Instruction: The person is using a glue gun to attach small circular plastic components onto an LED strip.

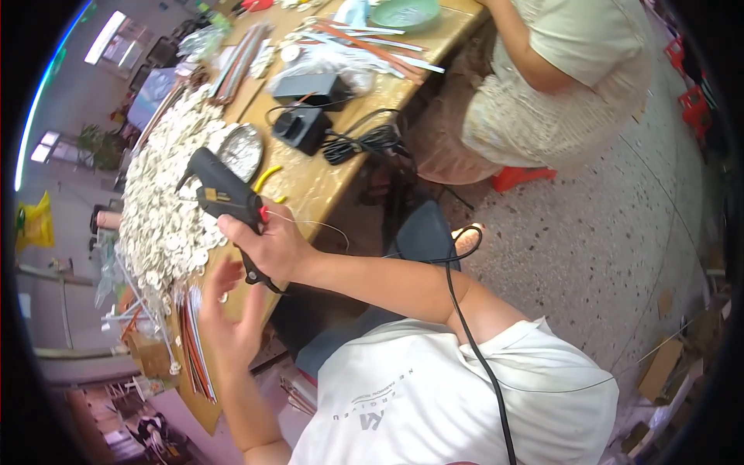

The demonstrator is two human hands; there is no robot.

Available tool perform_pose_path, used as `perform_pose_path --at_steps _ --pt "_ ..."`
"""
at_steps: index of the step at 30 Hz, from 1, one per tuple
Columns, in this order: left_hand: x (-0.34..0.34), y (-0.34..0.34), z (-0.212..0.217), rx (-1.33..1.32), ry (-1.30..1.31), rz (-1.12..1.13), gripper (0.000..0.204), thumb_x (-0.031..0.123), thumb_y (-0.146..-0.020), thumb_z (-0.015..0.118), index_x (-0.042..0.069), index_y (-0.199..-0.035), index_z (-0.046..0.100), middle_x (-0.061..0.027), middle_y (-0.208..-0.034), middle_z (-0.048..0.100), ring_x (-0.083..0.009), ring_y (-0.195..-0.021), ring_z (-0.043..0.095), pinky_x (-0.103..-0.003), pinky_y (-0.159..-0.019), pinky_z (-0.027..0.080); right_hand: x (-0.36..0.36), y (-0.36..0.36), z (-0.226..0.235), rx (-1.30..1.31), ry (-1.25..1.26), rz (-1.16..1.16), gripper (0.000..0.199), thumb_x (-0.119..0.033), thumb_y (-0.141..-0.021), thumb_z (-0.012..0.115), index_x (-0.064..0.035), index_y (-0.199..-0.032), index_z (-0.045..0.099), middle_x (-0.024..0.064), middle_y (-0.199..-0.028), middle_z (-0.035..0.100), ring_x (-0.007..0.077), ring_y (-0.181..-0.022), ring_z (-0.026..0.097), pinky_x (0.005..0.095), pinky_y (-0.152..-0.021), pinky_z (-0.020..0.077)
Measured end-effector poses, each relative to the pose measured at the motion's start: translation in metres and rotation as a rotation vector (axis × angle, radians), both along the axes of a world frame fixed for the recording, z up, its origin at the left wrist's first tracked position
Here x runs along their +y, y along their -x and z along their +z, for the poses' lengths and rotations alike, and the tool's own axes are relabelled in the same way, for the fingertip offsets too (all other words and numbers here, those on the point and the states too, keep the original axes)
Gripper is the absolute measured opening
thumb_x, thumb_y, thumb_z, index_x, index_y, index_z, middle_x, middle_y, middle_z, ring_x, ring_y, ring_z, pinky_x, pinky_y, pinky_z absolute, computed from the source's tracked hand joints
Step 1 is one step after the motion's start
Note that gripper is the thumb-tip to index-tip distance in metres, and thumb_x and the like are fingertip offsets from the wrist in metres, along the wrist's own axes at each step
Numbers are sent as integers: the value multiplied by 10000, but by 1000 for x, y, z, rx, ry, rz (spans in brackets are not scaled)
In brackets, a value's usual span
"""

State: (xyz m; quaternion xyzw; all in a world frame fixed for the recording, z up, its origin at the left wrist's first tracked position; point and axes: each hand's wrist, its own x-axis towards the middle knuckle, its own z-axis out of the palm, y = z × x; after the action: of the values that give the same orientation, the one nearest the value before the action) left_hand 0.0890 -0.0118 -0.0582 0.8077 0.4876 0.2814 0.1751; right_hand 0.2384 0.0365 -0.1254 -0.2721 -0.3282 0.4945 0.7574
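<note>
My right hand [280, 246] grips the handle of a black glue gun [225, 190], whose red trigger shows by my fingers. The gun is over the table edge, beside a big heap of small white round pieces [167, 186]. Just below the handle, my left hand [232, 314] is raised with fingers apart and nothing visible in it; its fingertips are slightly blurred. A foil-covered round dish [242, 153] lies behind the gun, with a yellow-handled tool [267, 180] next to it. A thin pale strand trails to the right of my right hand.
Black box-shaped devices [302, 128] and a coiled black cable [360, 143] lie on the wooden table [333, 182]. Brown and white sticks [372, 46] are at the back, more sticks [194, 341] at the near left. A co-worker [558, 85] sits at right. A black cord [473, 341] crosses my arm.
</note>
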Motion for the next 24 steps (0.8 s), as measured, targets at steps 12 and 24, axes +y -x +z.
perform_pose_path --at_steps 12,24 --pt "17 -6 -68 -389 103 44 425 71 -1024 719 -101 -1375 552 -104 -1123 683 -175 -1013 659 -327 -928 544 -23 -19 -28 -530 -181 -285 407 -369 -998 689 29 -1080 688 197 -995 662 404 -918 663 444 -838 543" --pt "22 -2 -94 -130 -17 78 436 114 -1066 688 -82 -1414 515 -122 -1100 668 -185 -916 651 -316 -827 536 -211 -124 -144 -808 34 275 214 -118 -877 764 -57 -737 614 84 -607 585 275 -548 618 408 -531 457"
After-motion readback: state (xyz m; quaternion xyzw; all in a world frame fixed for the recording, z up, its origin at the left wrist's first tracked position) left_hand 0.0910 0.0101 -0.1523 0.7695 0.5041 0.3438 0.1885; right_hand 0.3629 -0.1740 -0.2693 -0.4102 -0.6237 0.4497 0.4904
